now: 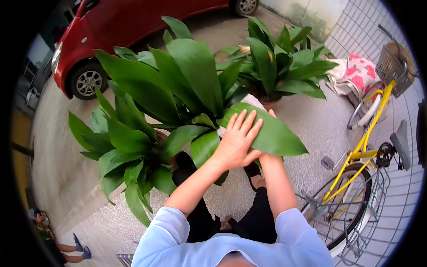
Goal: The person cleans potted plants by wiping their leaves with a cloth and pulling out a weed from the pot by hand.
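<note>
A large, broad green leaf (275,133) of a potted plant (187,75) stretches out to the right in front of me. My left hand (238,140) lies flat on top of this leaf, fingers stretched and slightly apart. Underneath the same leaf is my right hand (268,158), mostly hidden; only its base and a fingertip past the far edge show. A piece of white cloth or tissue (253,101) peeks out beyond the leaf, and I cannot tell whether a hand holds it.
More leafy pot plants stand at the left (124,142) and far right (271,62). A red car (129,22) is parked behind them. To the right, a yellow bicycle (367,129) leans near a tiled wall (362,22). Another person's legs (66,252) show at lower left.
</note>
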A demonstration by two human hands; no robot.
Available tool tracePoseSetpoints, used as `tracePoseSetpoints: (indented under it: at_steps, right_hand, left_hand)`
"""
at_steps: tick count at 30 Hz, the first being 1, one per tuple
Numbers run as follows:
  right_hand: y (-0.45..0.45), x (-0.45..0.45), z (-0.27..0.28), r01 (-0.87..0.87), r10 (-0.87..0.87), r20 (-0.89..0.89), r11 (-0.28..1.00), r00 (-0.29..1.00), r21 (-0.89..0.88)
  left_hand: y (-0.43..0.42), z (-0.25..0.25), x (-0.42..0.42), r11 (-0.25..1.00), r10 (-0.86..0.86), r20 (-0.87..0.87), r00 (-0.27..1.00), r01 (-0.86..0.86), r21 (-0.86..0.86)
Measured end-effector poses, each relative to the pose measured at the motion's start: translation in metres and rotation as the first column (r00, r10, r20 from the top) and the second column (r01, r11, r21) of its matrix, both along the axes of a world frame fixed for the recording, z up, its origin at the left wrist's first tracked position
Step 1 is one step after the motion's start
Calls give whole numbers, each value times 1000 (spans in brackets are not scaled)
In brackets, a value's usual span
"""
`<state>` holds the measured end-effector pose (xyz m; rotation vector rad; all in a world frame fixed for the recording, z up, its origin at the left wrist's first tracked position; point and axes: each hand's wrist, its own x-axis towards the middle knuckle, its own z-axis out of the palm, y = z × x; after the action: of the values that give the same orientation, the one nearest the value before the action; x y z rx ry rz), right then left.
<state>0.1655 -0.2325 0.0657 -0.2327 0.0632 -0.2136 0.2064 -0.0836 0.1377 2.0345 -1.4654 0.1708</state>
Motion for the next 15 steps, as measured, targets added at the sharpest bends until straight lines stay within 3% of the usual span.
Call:
tracePoseSetpoints:
  at_steps: [1, 3, 5, 9, 10, 12, 15]
  right_hand:
    - [-2, -4, 23, -112, 111, 80, 994, 991, 14]
    - [11, -8, 60, -138, 143, 102, 989, 984, -51]
    - [16, -15, 81, -131, 135, 18, 982, 991, -137]
    - [14, -29, 86, -120, 110, -54, 958, 992, -262]
    - [11, -33, 84, -40, 11, -88, 940, 996, -338]
    - [13, -45, 89, -66, -49, -189, 828, 981, -557]
    - [6, -60, 90, -199, 26, -289, 783, 957, -589]
  left_hand:
    - [2, 6, -2, 999, -7, 20, 1000, 8, -49]
    - [6, 10, -8, 992, 3, 65, 998, 6, -123]
    - [10, 10, -12, 988, -6, 90, 996, 20, -155]
    - [21, 18, -25, 980, -91, 174, 981, 119, -158]
    - [22, 19, -31, 973, -114, 189, 975, 148, -175]
    - [21, 16, -39, 958, -148, 227, 963, 196, -208]
    - [25, 16, -53, 902, -263, 253, 931, 330, -277]
